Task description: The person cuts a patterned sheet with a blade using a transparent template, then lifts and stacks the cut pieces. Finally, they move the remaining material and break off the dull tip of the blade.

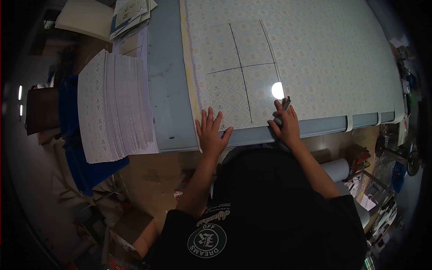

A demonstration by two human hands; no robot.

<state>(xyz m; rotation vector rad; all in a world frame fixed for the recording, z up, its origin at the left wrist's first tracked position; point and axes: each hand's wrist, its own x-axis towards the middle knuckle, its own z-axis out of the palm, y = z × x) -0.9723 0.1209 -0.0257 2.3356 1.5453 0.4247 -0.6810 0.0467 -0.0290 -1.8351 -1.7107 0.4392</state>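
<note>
Pressing flat and open, the left hand (212,134) pins the patterned sheet (324,49) just left of the drawn lines (241,68); if it slackens, the sheet could creep. To its right, the right hand (284,127) is closed around a slim dark tool (285,104); a slip could send its tip off-line or toward those spread fingers (210,116).
</note>
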